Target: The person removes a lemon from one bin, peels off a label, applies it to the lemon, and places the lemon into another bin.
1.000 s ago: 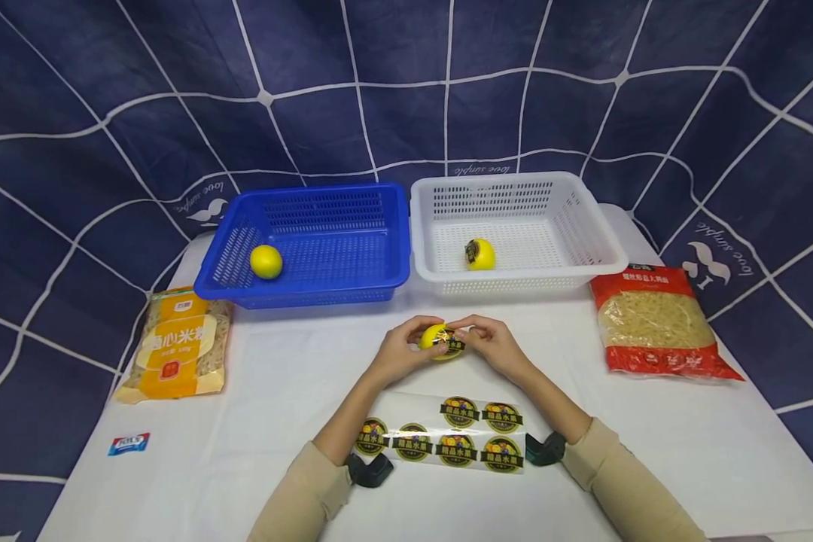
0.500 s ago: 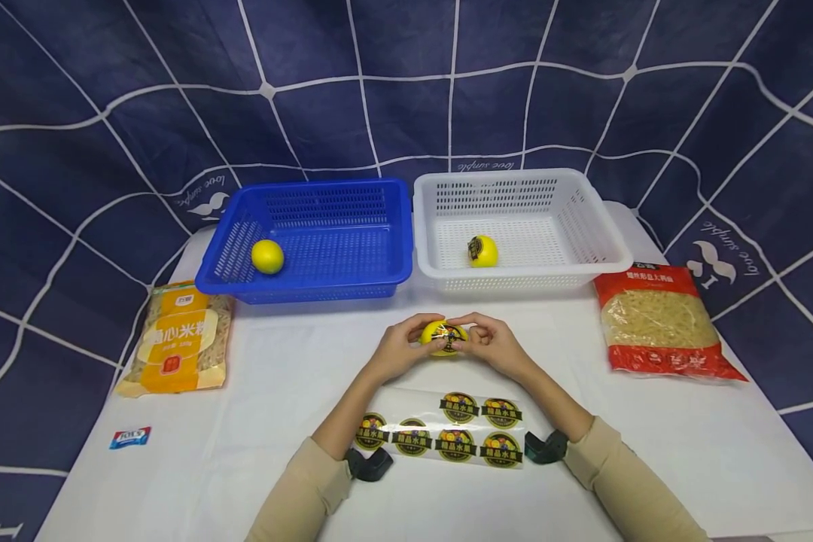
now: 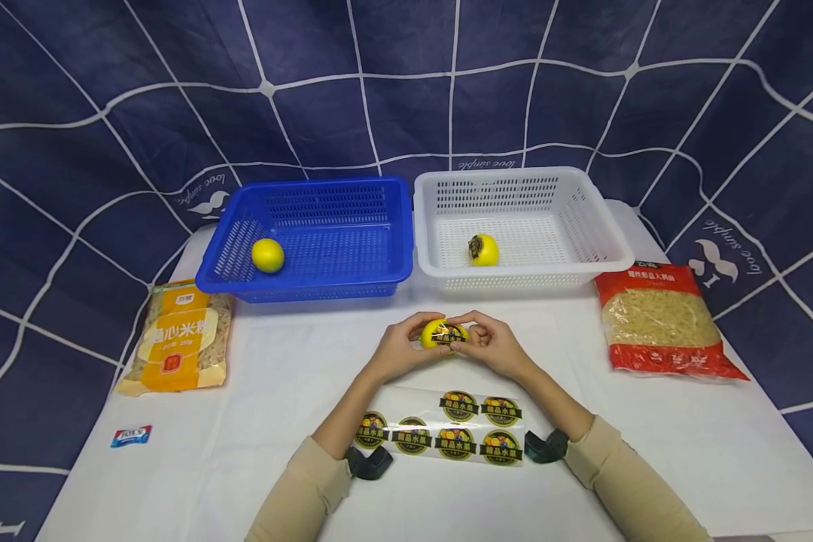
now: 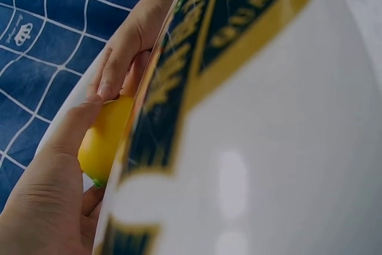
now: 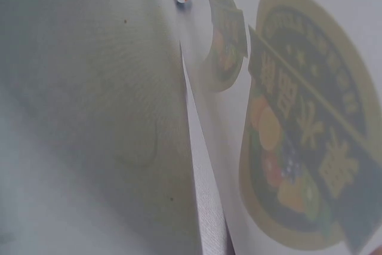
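Above the white tablecloth (image 3: 650,452), the left hand (image 3: 396,350) and right hand (image 3: 494,346) both curl their fingers round a smooth, round yellow lemon (image 3: 442,333) bearing a glossy dark oval sticker (image 3: 447,333). Just nearer the person lies a shiny sticker sheet (image 3: 440,435) with six such labels. The left wrist view alone shows the thumb pressed on the lemon's rind, with the sheet blurred in front; the right wrist view shows only the sheet and cloth weave. Behind, a perforated blue plastic basket (image 3: 379,275) holds one bare lemon (image 3: 267,255); the white basket (image 3: 583,263) beside it holds a stickered lemon (image 3: 483,250)
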Available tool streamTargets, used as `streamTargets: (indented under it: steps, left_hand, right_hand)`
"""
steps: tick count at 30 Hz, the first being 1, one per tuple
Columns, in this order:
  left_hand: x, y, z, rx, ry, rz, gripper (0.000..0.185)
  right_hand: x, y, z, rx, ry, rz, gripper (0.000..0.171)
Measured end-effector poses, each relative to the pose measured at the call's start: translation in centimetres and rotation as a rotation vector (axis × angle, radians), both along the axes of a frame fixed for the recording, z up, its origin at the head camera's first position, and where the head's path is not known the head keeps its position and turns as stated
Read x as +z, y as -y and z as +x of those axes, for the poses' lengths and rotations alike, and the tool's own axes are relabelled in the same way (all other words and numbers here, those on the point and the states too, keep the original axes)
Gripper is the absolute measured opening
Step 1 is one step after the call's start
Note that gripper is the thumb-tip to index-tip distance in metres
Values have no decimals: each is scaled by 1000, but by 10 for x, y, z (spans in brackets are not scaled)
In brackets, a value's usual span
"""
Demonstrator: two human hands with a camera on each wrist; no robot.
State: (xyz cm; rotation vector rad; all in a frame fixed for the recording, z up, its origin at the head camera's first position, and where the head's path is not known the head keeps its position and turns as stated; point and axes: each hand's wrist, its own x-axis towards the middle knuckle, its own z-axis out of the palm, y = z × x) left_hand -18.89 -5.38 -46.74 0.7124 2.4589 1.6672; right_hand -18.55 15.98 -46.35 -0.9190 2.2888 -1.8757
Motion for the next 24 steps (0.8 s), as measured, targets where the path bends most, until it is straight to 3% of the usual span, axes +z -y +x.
streamTargets:
  steps: [4,10,13,14,24]
  left_hand:
    - [16,0,7,-11,-32,5,51]
    - [9,-1,4,-11,-76,16,50]
    - [9,-1,5,-15,-100,1,49]
    - [14,-1,7,-19,-107,0,49]
    - [12,2,5,-58,-104,42,54]
  right_hand:
    - [2,1,1,-9,-11,7,37]
    - [2,1,1,-20,-14,21,36]
    - [1,2,1,-23,-24,24,36]
    - [1,2,1,-23,-27,24,36]
    - [0,1,0,-33,-38,40,36]
